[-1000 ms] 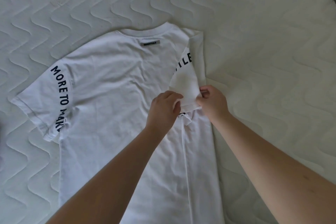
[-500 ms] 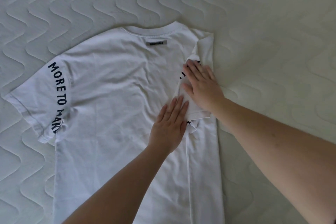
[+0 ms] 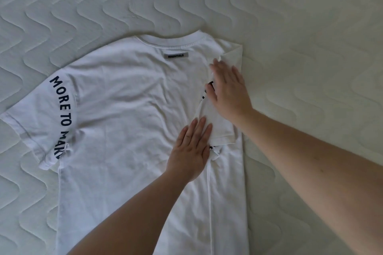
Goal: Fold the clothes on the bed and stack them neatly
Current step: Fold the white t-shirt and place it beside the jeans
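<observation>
White cotton, light and limp: the t-shirt [image 3: 128,114] lies face down mid-frame on the quilted bed [image 3: 310,27]. Our left hand [image 3: 191,151] and right hand [image 3: 230,91] press its folded sleeve [image 3: 217,125], fingers straight, gripping nothing. We'd pinch the seams.

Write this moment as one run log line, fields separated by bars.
step: flatten folded sleeve | left hand: flat on T-shirt | right hand: flat on sleeve | other sleeve: unfolded

Bare quilted bed [image 3: 310,68] is lying open right of, above and left of the white T-shirt [image 3: 124,109]. Both forearms are crossing the lower middle, the left hand [image 3: 191,151] and right hand [image 3: 230,91] occupying the folded sleeve [image 3: 219,124].
</observation>
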Action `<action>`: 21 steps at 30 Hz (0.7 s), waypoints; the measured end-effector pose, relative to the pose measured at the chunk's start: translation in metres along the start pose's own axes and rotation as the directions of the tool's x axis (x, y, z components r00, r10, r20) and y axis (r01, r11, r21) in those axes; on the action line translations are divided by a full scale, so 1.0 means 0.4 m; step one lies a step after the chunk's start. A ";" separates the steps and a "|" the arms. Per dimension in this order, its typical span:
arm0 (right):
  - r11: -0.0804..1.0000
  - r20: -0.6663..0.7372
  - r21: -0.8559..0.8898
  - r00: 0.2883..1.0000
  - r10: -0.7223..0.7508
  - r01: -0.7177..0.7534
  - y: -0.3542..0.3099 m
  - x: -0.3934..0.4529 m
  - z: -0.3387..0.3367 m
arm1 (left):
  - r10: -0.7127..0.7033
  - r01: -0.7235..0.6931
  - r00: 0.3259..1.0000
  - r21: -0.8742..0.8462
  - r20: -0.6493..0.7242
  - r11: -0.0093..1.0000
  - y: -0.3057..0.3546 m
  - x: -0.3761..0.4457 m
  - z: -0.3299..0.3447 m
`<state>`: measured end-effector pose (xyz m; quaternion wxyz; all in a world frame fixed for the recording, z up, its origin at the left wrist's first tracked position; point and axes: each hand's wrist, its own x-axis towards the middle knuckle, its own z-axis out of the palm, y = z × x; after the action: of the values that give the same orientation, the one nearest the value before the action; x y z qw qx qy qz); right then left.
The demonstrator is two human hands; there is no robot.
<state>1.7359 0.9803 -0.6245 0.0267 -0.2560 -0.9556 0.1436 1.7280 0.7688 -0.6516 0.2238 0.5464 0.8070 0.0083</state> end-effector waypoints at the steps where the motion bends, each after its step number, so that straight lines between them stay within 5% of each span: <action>1: 0.999 0.064 -0.024 0.998 -0.026 0.028 -0.007 -0.008 0.013 | -0.001 0.001 1.000 0.001 0.015 1.000 -0.003 0.000 0.001; 12: 0.988 0.376 -0.148 0.921 0.102 -0.049 0.064 0.000 0.061 | -0.022 0.023 0.988 -0.006 0.154 1.000 -0.007 0.014 -0.027; 21: 0.989 0.406 -0.139 0.908 0.100 -0.047 0.066 0.006 0.065 | -0.057 0.061 0.983 -0.016 0.172 0.998 -0.001 0.024 -0.007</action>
<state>1.7434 0.9965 -0.6572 -0.1968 -0.2568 -0.9366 0.1347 1.7237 0.7779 -0.6525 0.2984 0.5186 0.8004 -0.0367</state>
